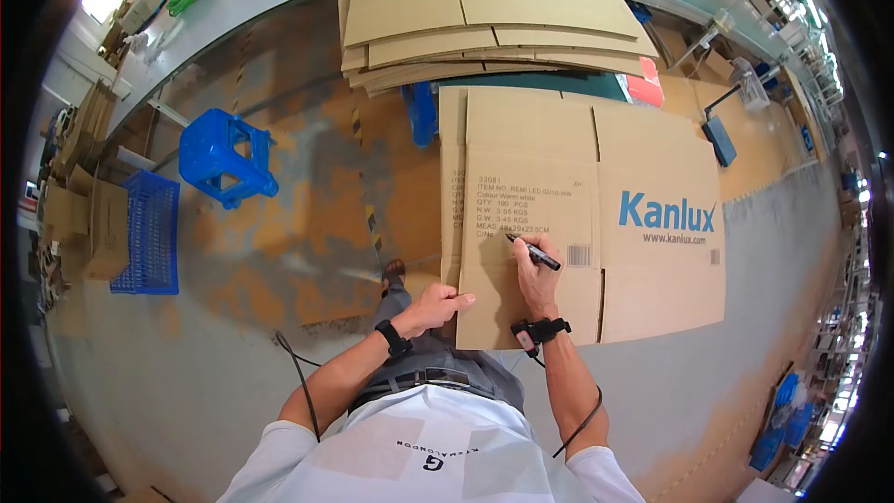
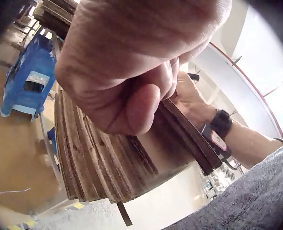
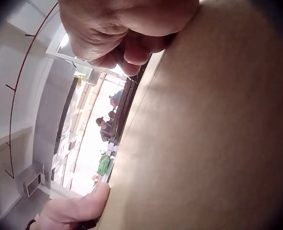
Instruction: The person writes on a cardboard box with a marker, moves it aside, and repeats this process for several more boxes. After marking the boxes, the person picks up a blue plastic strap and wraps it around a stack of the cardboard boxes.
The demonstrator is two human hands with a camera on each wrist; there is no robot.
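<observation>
"Who is at work here?"

"A person in a white shirt [image 1: 424, 452], seen from above, holds a black marker [image 1: 542, 254] in the curled fingers of the right hand [image 1: 537, 281]. Its tip is at the printed "C/No" line of a flattened Kanlux carton [image 1: 531, 154]."

"And the left hand [image 1: 434, 308]?"

"Grasping the carton's left edge near its lower corner, thumb on the top face, the other fingers curled."

"Where does the carton lie?"

"In front of the person, atop other flattened cardboard [image 2: 91, 153], whose layered edges show in the left wrist view. The blue logo is on the right panel, the item details on the left one, above the marker."

"What surrounds the scene?"

"Beyond it, a second stack of flattened Kanlux cartons [image 1: 405, 5]. Off to the left, a blue stool [image 1: 212, 154] stands on the floor [image 1: 279, 233], with a blue basket [image 1: 154, 237] farther left."
</observation>
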